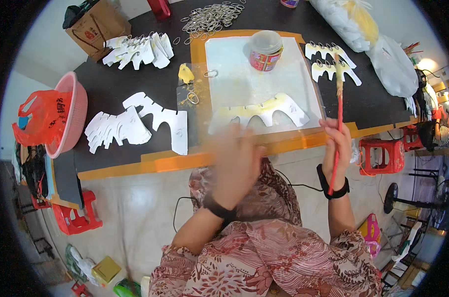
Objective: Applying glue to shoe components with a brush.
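Note:
My right hand (336,148) grips a brush (340,106) with a red handle, held upright with its yellow-smeared bristles pointing up. My left hand (234,166) is smeared by motion at the table's near edge, close to the left end of a white arched cut-out piece (279,110). That piece lies on a white sheet (229,54) and has yellow paste along its notched upper edge. A small tub (265,52) stands behind it on the sheet. Two metal rings (192,97) lie just left of the sheet, near a yellow lump (186,74).
Stacked white cut-outs (116,129) lie left, and ringed cut-outs (140,51) behind them. More ringed cut-outs (328,52) sit at the right. A heap of metal rings (212,19) is at the back. A pink basket (75,116) stands far left, white plastic bags (390,64) far right.

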Available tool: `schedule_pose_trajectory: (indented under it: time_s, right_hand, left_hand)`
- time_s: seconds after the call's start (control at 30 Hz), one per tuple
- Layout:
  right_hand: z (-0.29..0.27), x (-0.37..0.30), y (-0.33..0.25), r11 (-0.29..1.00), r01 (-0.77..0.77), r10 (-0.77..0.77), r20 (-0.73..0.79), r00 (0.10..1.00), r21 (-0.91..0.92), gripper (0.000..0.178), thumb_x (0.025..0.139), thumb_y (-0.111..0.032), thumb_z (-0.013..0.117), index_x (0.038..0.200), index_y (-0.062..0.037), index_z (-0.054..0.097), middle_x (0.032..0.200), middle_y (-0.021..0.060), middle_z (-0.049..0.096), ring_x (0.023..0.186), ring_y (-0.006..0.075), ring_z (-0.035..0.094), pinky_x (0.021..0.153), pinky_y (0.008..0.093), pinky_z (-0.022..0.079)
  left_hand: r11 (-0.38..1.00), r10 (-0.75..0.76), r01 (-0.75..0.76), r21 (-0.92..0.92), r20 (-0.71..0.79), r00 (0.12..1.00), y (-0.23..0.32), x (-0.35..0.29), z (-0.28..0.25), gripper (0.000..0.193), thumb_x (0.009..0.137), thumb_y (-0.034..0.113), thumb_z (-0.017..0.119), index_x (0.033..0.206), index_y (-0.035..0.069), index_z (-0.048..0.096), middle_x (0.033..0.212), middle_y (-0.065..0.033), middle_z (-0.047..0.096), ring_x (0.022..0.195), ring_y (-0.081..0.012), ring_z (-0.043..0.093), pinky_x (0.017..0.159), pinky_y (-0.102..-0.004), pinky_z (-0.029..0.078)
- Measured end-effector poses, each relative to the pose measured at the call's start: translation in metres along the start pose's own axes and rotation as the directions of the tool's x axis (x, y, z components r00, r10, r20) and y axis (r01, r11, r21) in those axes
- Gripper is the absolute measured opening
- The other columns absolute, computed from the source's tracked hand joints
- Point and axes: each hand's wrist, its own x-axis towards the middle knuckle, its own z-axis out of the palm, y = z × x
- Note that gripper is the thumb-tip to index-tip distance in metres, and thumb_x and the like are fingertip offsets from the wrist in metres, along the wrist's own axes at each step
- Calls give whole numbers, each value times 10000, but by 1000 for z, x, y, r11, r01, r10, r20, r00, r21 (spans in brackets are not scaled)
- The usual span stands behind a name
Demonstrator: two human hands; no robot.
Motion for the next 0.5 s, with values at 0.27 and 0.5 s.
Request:
schedule_pose_trajectory:
  time_s: [0.27,0.5]
  right_hand:
    - [42,17,-1,962,-156,168,35,985,-225,285,801,67,670,1042,-22,545,1204,191,523,1112,369,553,917,391,471]
    - [51,18,1,965,-98,115,56,992,-242,303,786,64,681,1039,-31,543,1202,212,504,1073,379,542,890,393,462]
  left_hand:
    - [960,-108,122,251,-68,992,-33,9,-18,453,780,36,683,1199,9,514,1175,-189,536,1091,-376,496,918,-483,384]
    - [970,-182,196,144,-105,978,-34,15,-17,425,778,-19,661,1177,8,520,1056,-175,553,1038,-369,511,880,-454,405]
